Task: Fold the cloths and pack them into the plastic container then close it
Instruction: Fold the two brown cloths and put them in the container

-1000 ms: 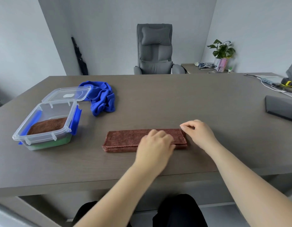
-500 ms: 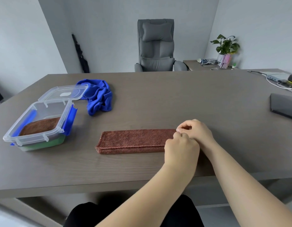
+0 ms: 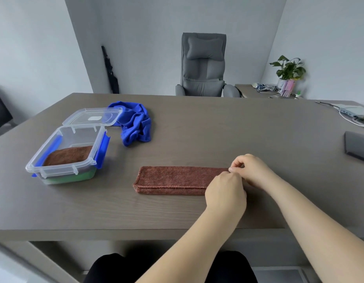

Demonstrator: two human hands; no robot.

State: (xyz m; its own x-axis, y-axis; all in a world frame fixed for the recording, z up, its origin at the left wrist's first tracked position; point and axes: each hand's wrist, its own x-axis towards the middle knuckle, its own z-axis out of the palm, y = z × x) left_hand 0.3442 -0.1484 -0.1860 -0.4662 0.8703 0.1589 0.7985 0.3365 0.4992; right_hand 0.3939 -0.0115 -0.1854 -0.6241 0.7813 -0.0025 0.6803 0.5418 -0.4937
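Note:
A brown cloth [image 3: 175, 179] lies folded into a long strip on the grey table [image 3: 218, 129]. My left hand [image 3: 225, 193] and my right hand [image 3: 251, 169] both pinch its right end, the left on the near corner, the right on the far corner. At the left stands a clear plastic container [image 3: 64, 158] with blue latches, open, holding a folded brown cloth above a green one. Its clear lid [image 3: 93, 119] lies flat behind it. A crumpled blue cloth [image 3: 136, 124] lies to the right of the lid.
A dark flat device [image 3: 358, 148] sits at the table's right edge, with cables and a hub [image 3: 350, 113] behind it. A grey office chair [image 3: 203, 66] stands beyond the far edge. A potted plant [image 3: 288, 72] sits on a side desk.
My left hand slid right along the strip from its middle to the right end and closed beside my right hand. The strip looks smoother and the view shifted a little.

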